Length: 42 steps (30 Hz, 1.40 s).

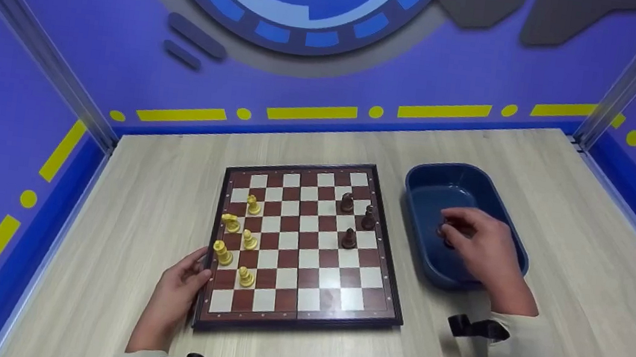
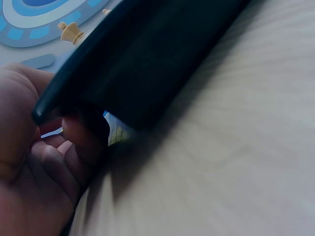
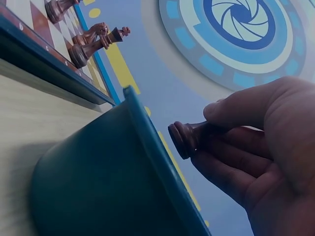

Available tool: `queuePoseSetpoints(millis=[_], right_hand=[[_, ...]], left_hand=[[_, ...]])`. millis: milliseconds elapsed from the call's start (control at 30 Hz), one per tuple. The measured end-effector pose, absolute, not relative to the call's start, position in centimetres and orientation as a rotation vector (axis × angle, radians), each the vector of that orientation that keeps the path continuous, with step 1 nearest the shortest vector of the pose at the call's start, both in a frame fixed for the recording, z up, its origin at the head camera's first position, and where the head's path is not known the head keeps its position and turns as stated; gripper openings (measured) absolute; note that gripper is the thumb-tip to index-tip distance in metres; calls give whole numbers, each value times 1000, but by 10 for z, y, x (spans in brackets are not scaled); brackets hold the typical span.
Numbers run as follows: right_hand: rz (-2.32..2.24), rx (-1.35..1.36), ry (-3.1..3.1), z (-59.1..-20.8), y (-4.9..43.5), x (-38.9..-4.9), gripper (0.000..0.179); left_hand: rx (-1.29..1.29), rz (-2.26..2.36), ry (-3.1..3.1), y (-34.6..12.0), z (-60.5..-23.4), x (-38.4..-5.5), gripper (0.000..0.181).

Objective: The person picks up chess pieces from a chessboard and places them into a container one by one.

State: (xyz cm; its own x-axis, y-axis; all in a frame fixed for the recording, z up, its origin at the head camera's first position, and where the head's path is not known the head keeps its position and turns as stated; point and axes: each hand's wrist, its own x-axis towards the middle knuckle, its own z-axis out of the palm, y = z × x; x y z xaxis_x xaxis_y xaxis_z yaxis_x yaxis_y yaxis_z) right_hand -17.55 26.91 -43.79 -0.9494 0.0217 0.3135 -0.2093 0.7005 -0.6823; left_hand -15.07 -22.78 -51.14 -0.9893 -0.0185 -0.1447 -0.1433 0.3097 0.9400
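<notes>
My right hand [image 1: 482, 247] pinches a dark brown chess piece [image 3: 183, 139] between thumb and fingers, above the blue tub [image 1: 417, 239]. The piece's round base points out of the grip; its head is hidden in the fingers. My left hand [image 1: 176, 291] grips the left edge of the chessboard [image 1: 301, 317], thumb near the top rim and fingers beneath in the left wrist view. On the board's right half stand three dark pieces: a king [image 1: 369, 217], a knight [image 1: 347, 202] and a smaller piece [image 1: 349, 239]. Several yellow pieces, including a knight [image 1: 230, 223], stand along its left side.
The board and the tub stand side by side on a light wooden table [image 1: 126, 209], with a narrow strip of table between them. Blue printed panels [image 1: 303, 98] with metal corner posts enclose the table at the back and sides.
</notes>
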Motion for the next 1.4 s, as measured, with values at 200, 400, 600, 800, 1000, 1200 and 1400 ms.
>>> queuePoseSetpoints(millis=[200,400,600,800,1000,1200,1400], right_hand=[[1016,170,-2561,-440,273,-177,22],[988,201,-2523,-442,275,-178,21],[975,211,-2517,-442,274,-179,19],[957,216,-2527,-443,273,-178,19],[955,228,-2507,-443,269,-179,18],[921,249,-2498,-444,263,-180,18],[926,268,-2477,-445,258,-180,18]], left_hand=[[-144,1740,2485,-228,-511,-149,51],[-149,1715,2506,-228,-510,-149,51],[-130,1706,2516,-228,-510,-149,51],[-132,1737,2502,-228,-511,-150,50],[-132,1715,2535,-229,-512,-150,49],[-187,1853,2407,-227,-513,-150,48],[-195,1893,2364,-225,-513,-150,49]])
